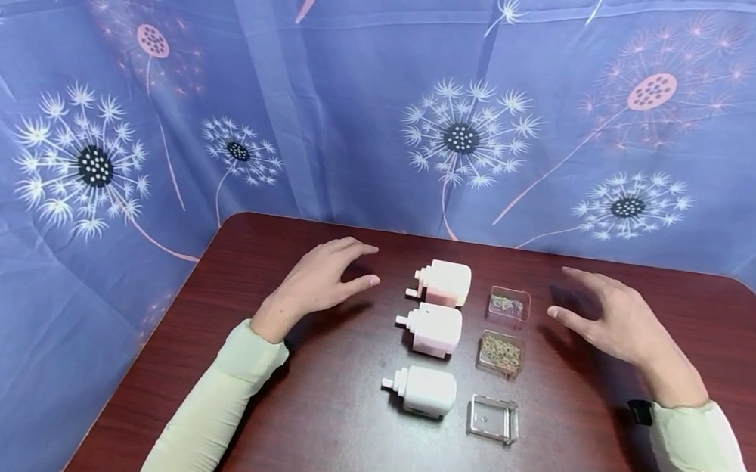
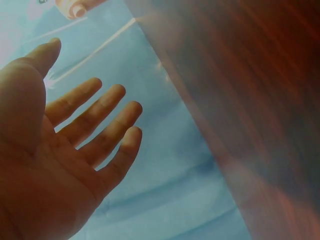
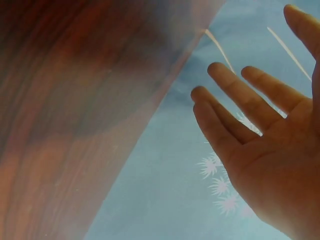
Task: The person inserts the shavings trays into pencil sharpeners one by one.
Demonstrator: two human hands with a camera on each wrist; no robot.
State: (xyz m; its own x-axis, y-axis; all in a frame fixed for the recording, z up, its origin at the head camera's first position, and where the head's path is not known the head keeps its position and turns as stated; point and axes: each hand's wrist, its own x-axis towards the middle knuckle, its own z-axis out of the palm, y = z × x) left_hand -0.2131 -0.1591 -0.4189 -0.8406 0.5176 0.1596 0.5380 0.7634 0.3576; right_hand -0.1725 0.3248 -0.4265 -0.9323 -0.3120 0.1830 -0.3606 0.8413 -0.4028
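Observation:
My left hand (image 1: pixel 319 280) hovers above the table, left of three bodies that look like crank pencil sharpeners. Its fingers are spread and relaxed, and the palm (image 2: pixel 55 185) holds nothing. The sharpeners lie in a column: a peach one (image 1: pixel 449 282) at the back, a pale pink one (image 1: pixel 436 330) in the middle, a white one (image 1: pixel 427 391) in front. To their right are three clear drawers: a pinkish one (image 1: pixel 509 306) with some shavings, one (image 1: pixel 501 354) full of shavings, and a bare one (image 1: pixel 493 418). Nearest the pinkish drawer is my right hand (image 1: pixel 616 316), raised, fingers loosely extended, holding nothing.
A dark red-brown wooden table (image 1: pixel 330 444) with rounded back corners carries everything. Behind it and at the left hangs a blue cloth (image 1: pixel 362 113) with dandelion prints. Pale green sleeves (image 1: pixel 211 402) cover both forearms.

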